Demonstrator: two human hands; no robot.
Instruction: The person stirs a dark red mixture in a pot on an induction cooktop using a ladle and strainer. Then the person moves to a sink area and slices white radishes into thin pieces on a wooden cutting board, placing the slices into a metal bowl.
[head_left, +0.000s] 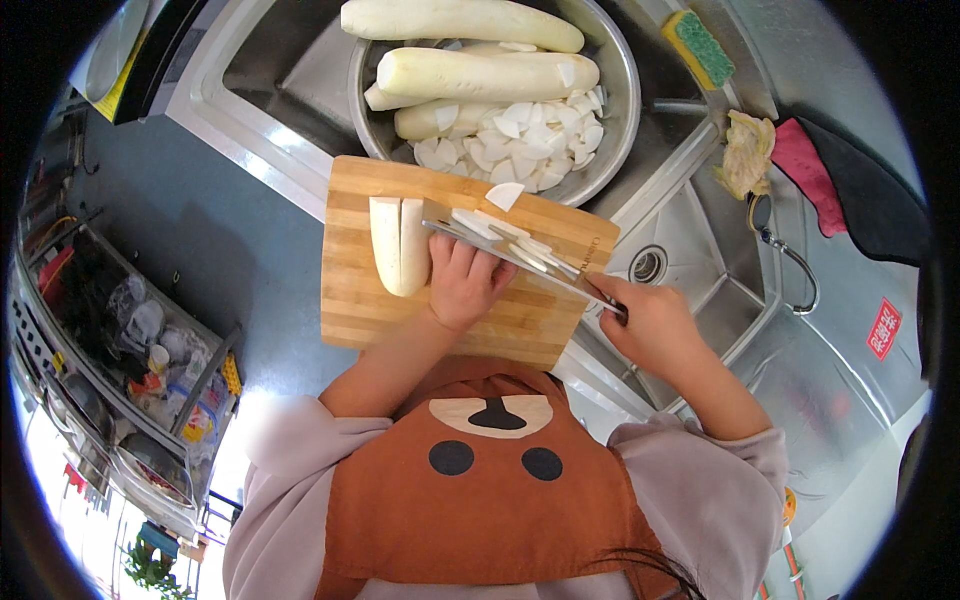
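My right hand (649, 322) grips the handle of a wide-bladed kitchen knife (551, 281). Its blade slants across a bamboo cutting board (360, 315). Curled fingers of my left hand (466, 281) rest against the near side of the blade; whatever lies beneath them is hidden. Several thin white radish slices (525, 244) lie along the blade's far side. Left of my left hand, two long pieces of cut white radish (400, 247) lie side by side. One loose fan-shaped slice (505, 196) sits near the board's far edge.
Beyond the board, a steel bowl (634, 97) holds whole radishes (487, 75) and many slices (517, 142). It stands in a sink basin (315, 67). Another basin with a drain (648, 264) lies right. A sponge (697, 49), a crumpled cloth (746, 154) and a faucet hose (806, 270) border it.
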